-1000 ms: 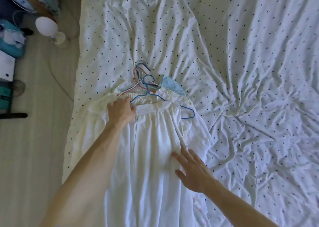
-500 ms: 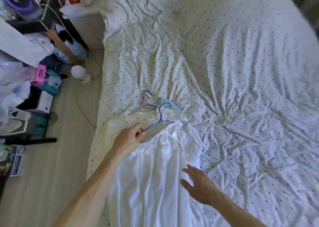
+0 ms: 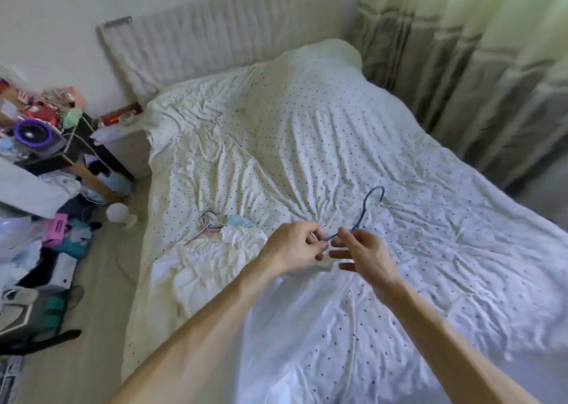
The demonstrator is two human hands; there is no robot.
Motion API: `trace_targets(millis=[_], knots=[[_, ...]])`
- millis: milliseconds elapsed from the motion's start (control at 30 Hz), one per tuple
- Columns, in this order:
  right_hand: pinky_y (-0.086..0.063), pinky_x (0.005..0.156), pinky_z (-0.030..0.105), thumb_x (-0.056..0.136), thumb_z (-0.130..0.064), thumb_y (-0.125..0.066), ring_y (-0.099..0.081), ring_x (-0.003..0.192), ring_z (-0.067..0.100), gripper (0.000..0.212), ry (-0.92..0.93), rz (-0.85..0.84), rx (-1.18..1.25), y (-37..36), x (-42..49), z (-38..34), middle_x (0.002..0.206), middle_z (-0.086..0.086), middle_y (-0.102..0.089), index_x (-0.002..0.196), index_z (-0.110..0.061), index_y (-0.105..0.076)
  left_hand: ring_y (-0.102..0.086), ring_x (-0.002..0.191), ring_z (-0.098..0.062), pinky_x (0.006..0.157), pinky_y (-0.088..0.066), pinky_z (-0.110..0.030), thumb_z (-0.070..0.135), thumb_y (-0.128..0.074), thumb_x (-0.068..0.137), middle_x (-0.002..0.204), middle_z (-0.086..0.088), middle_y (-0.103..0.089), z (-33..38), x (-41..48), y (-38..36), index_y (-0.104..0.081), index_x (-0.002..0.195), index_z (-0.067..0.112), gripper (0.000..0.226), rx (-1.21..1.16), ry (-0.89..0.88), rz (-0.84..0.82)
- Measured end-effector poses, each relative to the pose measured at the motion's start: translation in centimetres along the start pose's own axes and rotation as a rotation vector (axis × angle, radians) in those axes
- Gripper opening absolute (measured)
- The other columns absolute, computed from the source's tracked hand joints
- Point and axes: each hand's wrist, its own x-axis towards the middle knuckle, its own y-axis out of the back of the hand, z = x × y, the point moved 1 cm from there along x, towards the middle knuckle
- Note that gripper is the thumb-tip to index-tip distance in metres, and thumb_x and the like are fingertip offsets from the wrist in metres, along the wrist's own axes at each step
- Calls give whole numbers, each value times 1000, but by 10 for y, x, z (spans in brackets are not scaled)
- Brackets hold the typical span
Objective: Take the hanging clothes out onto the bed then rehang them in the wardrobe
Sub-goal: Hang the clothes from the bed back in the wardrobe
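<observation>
No legible text, label, brand or number anywhere, printed paper [image 3: 9, 379] on the floor at lower left too blurred to read, pink box [image 3: 57, 227] among the clutter likewise unreadable

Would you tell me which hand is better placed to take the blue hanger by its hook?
Right, probably. The right hand sits at the hanger just below its neck, nearest the hook. The left hand pinches the wire further down, by the white garment.

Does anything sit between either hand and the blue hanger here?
Nothing visible does. The left hand already pinches the blue hanger at its lower end, and the right hand touches it just beside that grip.
</observation>
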Motion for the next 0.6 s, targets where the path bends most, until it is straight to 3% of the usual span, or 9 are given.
trace_targets(millis=[233, 367, 600], knots=[[-50, 61, 30, 99, -23, -58, -68, 62, 9, 16, 224, 419, 143, 228, -92, -61, 81, 1, -66, 92, -9, -61, -69, 65, -9, 72, -60, -30, 21, -67, 94, 76, 2, -75, 230, 30, -86, -68, 96, 13, 8, -140, -393, -178], [-52, 66, 31, 98, -20, -58, -71, 68, 12, 11, 324, 630, 164, 335, -165, -76, 79, 0, -68, 93, -12, -63, -67, 64, -9, 66, -56, -24, 17, -68, 94, 79, -4, -76, 347, 25, -141, -69, 99, 8, 11, -176, -594, -299], [-53, 61, 27, 97, -10, -59, -67, 65, 14, 15, 350, 876, 122, 451, -262, -65, 79, 3, -68, 109, -9, -67, -70, 73, -18, 81, -60, -39, 20, -67, 94, 89, 0, -78, 467, 1, -222, -67, 105, 13, 13, -97, -799, -683]])
